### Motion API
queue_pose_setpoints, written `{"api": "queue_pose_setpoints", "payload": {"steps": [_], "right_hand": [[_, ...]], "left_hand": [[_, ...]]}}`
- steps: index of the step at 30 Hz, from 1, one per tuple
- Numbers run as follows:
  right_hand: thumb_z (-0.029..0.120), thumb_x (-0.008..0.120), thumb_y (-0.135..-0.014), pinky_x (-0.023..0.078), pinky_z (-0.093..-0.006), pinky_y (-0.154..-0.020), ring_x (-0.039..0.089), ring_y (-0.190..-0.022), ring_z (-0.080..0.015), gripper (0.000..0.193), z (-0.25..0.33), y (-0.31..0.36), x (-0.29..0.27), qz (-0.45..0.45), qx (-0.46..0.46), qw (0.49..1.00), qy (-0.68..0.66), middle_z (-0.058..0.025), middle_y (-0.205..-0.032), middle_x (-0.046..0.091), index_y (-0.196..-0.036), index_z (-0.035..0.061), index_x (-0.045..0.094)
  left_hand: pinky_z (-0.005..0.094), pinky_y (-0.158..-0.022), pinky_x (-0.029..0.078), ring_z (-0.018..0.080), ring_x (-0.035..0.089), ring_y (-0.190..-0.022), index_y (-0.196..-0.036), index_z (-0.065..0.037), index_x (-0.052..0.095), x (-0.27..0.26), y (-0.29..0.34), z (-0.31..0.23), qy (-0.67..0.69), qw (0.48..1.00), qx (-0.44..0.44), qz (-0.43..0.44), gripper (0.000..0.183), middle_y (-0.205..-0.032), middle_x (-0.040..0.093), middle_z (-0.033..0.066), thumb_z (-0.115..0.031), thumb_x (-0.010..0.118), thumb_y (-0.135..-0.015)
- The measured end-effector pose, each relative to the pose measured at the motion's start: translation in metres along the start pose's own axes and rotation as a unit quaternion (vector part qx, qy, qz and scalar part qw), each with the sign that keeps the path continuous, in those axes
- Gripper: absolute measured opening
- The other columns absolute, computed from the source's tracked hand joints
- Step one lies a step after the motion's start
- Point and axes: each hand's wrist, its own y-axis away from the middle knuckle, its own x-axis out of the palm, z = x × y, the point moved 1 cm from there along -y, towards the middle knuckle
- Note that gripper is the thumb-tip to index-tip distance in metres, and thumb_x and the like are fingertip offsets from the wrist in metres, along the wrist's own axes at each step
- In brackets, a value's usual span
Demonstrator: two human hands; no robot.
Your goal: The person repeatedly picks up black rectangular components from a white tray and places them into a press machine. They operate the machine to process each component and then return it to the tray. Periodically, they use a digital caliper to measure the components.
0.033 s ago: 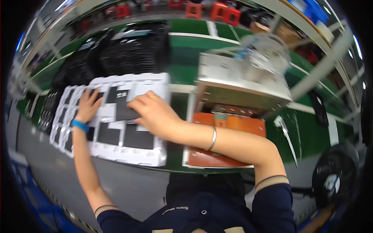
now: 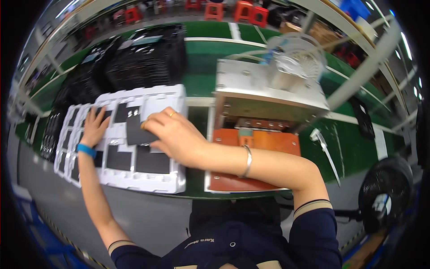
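Currently holding both hands apart over a white tray (image 2: 121,180). Pinching a black card (image 2: 133,132) by its right side between thumb and fingers of the right hand (image 2: 177,136), above the middle of the tray; hard to tell whether lifted clear of it. Reaching left across an orange board (image 2: 284,142) with the right forearm, elbow bent out to the right. Spreading the fingers of the left hand (image 2: 95,131), palm down, at the tray's left part. Wearing a blue band (image 2: 86,150) on the left wrist, a silver bangle (image 2: 249,161) on the right. On the green table (image 2: 201,65), stacked black trays (image 2: 143,67) at far left, a metal machine (image 2: 246,80) right of the tray, a white tool (image 2: 330,158) farther right. Beyond, red stools (image 2: 214,11); at near right, a round black fan (image 2: 385,186); below, grey floor (image 2: 139,206).
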Motion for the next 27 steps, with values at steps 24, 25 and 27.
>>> {"api": "queue_pose_setpoints", "payload": {"steps": [24, 25, 27], "right_hand": [[0.003, 0.069, -0.079, 0.047, -0.0392, -0.083, 0.057, -0.094, -0.0291, 0.025, -0.013, 0.186, -0.132, -0.016, 0.158, 0.972, 0.172, -0.0097, -0.103, 0.061, -0.104, 0.0010, 0.066], [0.003, 0.069, -0.078, 0.047, -0.0391, -0.084, 0.057, -0.094, -0.0286, 0.027, -0.010, 0.185, -0.132, -0.012, 0.156, 0.969, 0.193, -0.0100, -0.103, 0.061, -0.104, 0.0008, 0.066], [0.004, 0.068, -0.075, 0.047, -0.0400, -0.085, 0.058, -0.094, -0.0279, 0.032, -0.011, 0.186, -0.129, -0.007, 0.135, 0.962, 0.236, -0.0101, -0.105, 0.061, -0.107, -0.0003, 0.065]], "left_hand": [[0.0464, -0.104, 0.036, 0.0261, 0.055, -0.118, -0.123, -0.015, 0.066, -0.075, 0.079, -0.394, 0.297, 0.736, 0.608, 0.036, 0.042, -0.131, 0.060, 0.0062, -0.038, 0.064, -0.088], [0.0472, -0.104, 0.035, 0.0263, 0.055, -0.119, -0.123, -0.015, 0.066, -0.076, 0.077, -0.395, 0.294, 0.739, 0.605, 0.044, 0.043, -0.132, 0.060, 0.0054, -0.040, 0.064, -0.088], [0.0497, -0.105, 0.034, 0.0268, 0.053, -0.120, -0.123, -0.015, 0.066, -0.073, 0.077, -0.397, 0.288, 0.744, 0.601, 0.051, 0.047, -0.135, 0.059, 0.0036, -0.045, 0.063, -0.086]]}}
